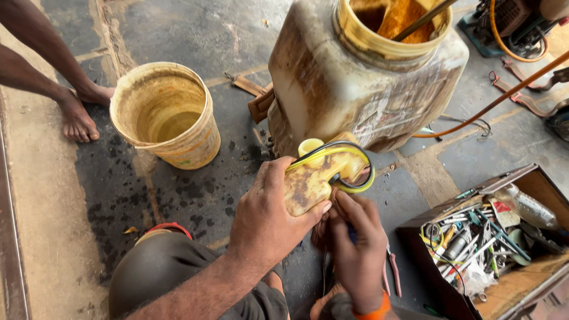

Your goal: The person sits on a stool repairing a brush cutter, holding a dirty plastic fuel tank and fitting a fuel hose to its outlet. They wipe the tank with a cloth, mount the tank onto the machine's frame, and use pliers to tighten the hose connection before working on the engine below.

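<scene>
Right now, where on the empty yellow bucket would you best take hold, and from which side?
Probably the top rim of the bucket, from above on the side toward the left hand. It stands upright, open and empty, and no handle shows, so the rim is the one edge fingers can hook. Its far side faces someone's bare feet.

A stained cream plastic bucket stands empty on the oil-spotted concrete floor. Just beside it are another person's bare feet. At right, an open wooden toolbox holds mixed tools and wires. An orange hose crosses the floor behind it.
</scene>
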